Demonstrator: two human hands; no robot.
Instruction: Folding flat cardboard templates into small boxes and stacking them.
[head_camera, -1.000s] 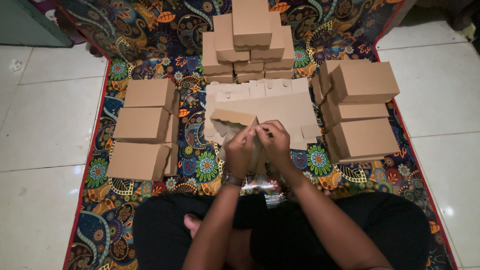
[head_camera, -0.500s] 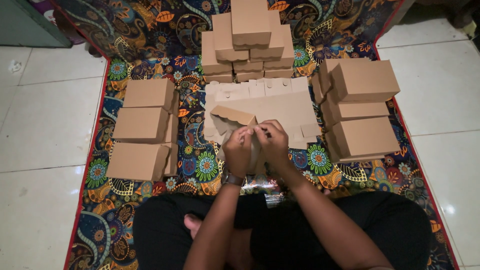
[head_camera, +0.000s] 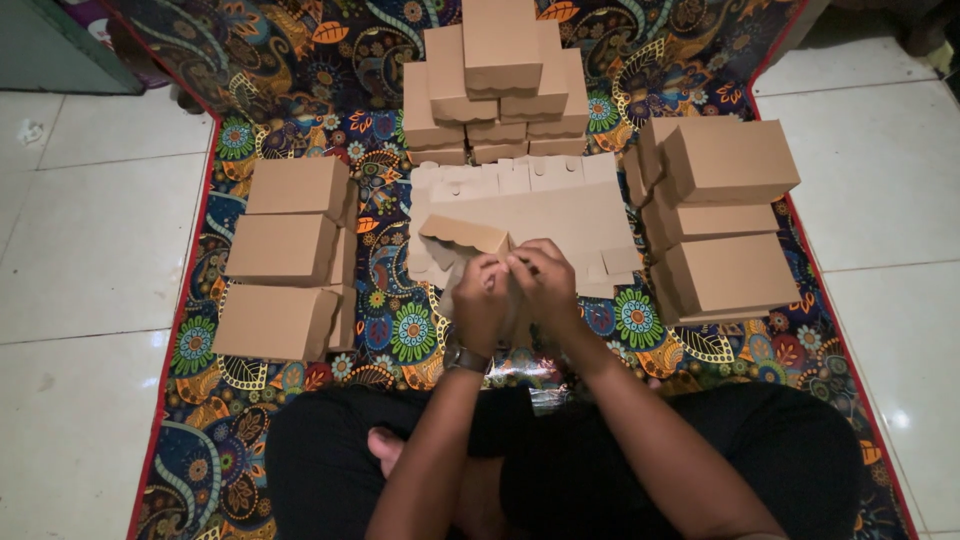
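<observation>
We grip the half-folded box with left hand and right hand touching. Flat blanks lie just behind the grip. Finished box stacks: left, right, far behind. All on the mat.

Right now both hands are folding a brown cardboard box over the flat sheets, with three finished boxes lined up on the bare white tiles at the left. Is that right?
Not quite. The head view shows the three finished boxes at the left lying on the patterned floral mat, not on the white tiles. The rest holds: the left hand and right hand are folding a brown cardboard box over the flat sheets.
</observation>
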